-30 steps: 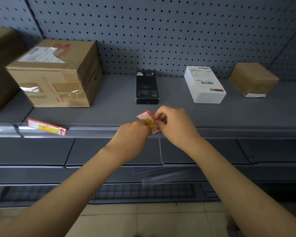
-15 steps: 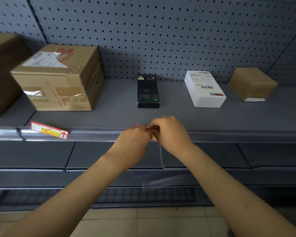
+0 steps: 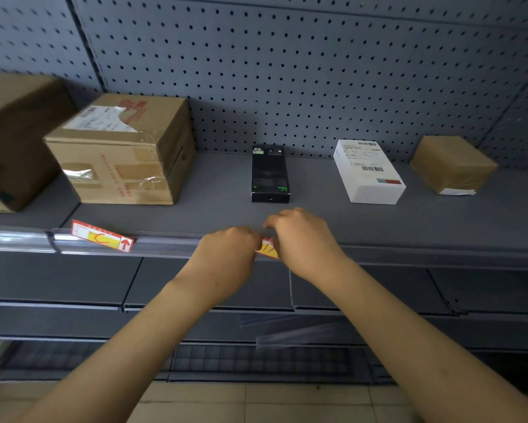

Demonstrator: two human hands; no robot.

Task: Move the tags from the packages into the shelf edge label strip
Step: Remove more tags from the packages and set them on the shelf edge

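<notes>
A red and yellow tag lies against the clear shelf edge label strip, just below the black box. My left hand pinches its left end and my right hand pinches its right end, so only a small middle patch of the tag shows. Another red and yellow tag sits tilted in the strip further left, under the taped cardboard box.
On the grey shelf stand a white labelled box, a small brown parcel at the right, and a big brown carton at the far left. Pegboard wall behind. Lower shelves and loose clear strips lie below.
Both hands have lowered the tag from above the shelf edge down onto the label strip. The tag is now mostly hidden between the fingers.
</notes>
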